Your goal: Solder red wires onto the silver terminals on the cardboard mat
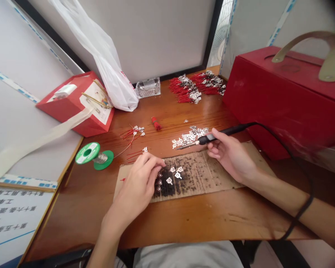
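Observation:
My right hand [230, 152] grips a black-handled soldering iron [208, 138], its metal tip pointing left above the cardboard's far edge. Over the left part of the scorched cardboard [206, 178], my left hand [142, 176] is closed in a pinch; whatever its fingertips hold is hidden. Several small metal tabs [178, 175] lie on the blackened patch, some partly covered by that hand. Beyond the iron's tip is a pile of loose tabs [191, 136]. A green solder spool [96, 156] stands left, its wire running toward some red wires with tabs [134, 132].
Bundles of red wires with tabs [185, 89] lie at the back, near a clear glass dish [148, 88]. A tied red wire bundle [156, 123] is mid-table. A large red box [284, 93] stands right; a red carton [80, 100] and white plastic bag [106, 63] stand left.

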Action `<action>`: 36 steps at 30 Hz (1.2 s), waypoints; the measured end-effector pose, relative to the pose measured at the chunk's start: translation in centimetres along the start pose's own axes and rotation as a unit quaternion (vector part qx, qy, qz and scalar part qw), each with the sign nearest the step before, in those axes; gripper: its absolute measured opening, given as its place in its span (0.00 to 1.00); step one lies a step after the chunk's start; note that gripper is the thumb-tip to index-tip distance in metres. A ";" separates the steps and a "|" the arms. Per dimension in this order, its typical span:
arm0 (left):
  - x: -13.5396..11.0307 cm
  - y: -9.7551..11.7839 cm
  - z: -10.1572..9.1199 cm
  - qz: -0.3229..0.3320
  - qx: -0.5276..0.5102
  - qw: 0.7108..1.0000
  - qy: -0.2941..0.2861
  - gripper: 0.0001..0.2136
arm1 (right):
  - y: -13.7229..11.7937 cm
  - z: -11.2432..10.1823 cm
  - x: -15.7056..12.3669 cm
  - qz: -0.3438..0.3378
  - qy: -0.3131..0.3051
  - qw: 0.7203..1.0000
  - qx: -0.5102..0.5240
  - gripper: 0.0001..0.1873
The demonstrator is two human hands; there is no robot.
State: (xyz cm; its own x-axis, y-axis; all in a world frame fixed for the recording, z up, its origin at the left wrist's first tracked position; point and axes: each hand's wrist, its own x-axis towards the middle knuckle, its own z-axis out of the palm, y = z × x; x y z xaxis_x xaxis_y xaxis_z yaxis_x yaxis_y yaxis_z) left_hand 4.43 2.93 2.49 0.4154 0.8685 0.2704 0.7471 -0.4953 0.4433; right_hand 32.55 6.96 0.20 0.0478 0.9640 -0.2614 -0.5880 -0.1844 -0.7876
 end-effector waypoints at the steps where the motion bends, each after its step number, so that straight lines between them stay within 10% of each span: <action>1: 0.1 -0.3 -0.1 0.004 0.004 1.000 0.004 0.10 | 0.0 0.0 0.0 -0.001 -0.001 1.000 -0.002 0.29; 12: -0.7 -1.9 -0.6 0.048 0.024 0.998 0.014 0.12 | 0.0 -0.1 0.0 -0.003 0.001 1.000 -0.004 0.29; 36: -2.4 2.8 2.0 -0.004 -0.006 1.000 0.010 0.05 | 0.0 -0.1 0.1 -0.002 0.001 1.000 0.002 0.29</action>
State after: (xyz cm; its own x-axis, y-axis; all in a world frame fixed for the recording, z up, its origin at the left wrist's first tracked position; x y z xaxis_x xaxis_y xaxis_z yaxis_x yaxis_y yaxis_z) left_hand 6.56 -0.49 1.42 0.3991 0.8719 0.2837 0.7443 -0.4888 0.4550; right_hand 32.64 7.02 0.17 0.0510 0.9645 -0.2589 -0.5908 -0.1799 -0.7865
